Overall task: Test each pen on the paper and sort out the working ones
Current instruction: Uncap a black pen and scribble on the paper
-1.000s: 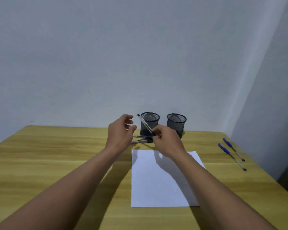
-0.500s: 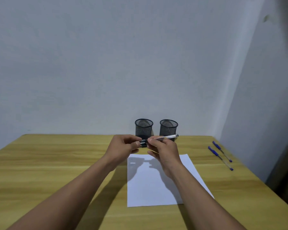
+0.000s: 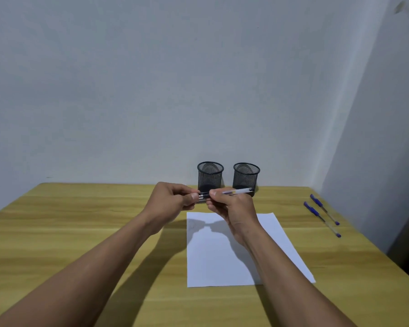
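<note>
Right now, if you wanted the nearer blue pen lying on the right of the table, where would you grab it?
Pinch the nearer blue pen mid-barrel from above, fingers across its width. It lies flat on the table, apart from the other pen, so both long sides look free.

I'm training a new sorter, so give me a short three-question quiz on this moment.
1. True or false: both mesh cups look empty.
2. Which hands grip the clear pen? A) left only B) right only C) both
3. Fill in: two blue pens lie to the ____ of the paper.

Key: 1 true; 2 C; 3 right.
</note>
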Motion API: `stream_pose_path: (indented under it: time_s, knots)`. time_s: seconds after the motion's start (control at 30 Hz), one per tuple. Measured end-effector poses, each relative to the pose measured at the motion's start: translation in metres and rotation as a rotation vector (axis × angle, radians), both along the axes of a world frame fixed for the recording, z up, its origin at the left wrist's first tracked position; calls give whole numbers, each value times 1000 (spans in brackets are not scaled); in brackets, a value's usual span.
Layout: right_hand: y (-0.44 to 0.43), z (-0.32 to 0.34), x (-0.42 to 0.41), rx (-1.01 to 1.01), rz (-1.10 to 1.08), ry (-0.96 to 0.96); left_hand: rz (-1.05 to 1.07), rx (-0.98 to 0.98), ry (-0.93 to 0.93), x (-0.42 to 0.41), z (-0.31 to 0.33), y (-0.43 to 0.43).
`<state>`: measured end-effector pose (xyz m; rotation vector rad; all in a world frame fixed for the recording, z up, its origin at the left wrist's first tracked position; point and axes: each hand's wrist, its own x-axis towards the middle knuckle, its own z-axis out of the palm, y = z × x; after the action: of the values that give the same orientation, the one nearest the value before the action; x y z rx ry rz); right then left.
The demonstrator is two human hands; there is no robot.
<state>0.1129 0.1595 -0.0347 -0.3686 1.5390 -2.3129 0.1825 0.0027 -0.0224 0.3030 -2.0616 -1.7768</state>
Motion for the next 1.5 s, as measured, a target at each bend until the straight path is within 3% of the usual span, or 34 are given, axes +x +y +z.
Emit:
stream_pose_path:
  time_s: [0.37,0.5,0.77,1.5]
  knots:
    - [-6,-6,-2,37,31,57,29,-43,-16,-2,-4,-8]
    - [-9,-6,-3,30,28,20,36,24,-57,-4,-3,-9]
    - [-17,-16,-5,0,-1,-41,44,-49,-98,-5,0,-15]
    - [-34,-23,-14,-13,-14,-71,55,142,-222,-16,0,-30]
